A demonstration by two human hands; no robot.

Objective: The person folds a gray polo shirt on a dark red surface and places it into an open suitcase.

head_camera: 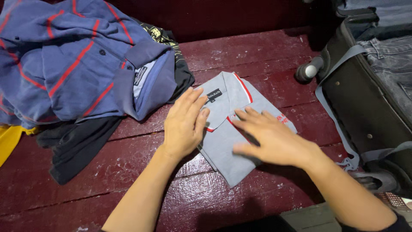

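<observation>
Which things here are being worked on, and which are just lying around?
In hand: folded grey polo shirt, pressed flat under left hand and right hand.

Lying about: blue striped shirt, black garment, yellow cloth, open suitcase with jeans.

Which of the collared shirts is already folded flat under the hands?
The grey polo shirt with red collar trim, folded small under both hands; the blue red-striped polo shirt lies crumpled on the pile.
</observation>
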